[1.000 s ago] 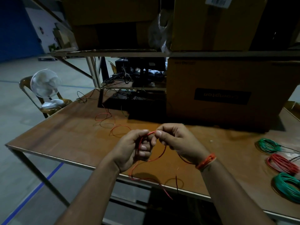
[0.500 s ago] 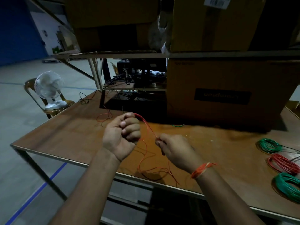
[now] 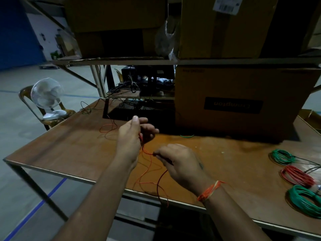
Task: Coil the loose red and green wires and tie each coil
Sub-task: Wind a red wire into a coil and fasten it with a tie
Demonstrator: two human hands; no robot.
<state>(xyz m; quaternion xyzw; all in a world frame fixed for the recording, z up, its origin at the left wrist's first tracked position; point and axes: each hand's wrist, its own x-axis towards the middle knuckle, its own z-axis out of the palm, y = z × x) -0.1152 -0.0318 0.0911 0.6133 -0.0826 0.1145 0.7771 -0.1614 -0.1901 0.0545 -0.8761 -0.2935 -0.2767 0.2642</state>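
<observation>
**Red wire held between two hands above the table**

The left hand (image 3: 133, 136) was raised above the wooden table (image 3: 69, 153), its fingers curled around a few turns of the loose red wire (image 3: 147, 173). The right hand (image 3: 178, 164), lower and nearer the table's front edge, pinched the same wire at its fingertips. A short span of wire ran between the two hands; the slack hung in loops below them and trailed over the front edge. More loose red wire (image 3: 106, 127) lay on the table beyond the left hand. At the right end of the table lay three finished coils: a green coil (image 3: 282, 156) farthest back, a red coil (image 3: 297, 176) in the middle, and a second green coil (image 3: 305, 200) nearest.
</observation>
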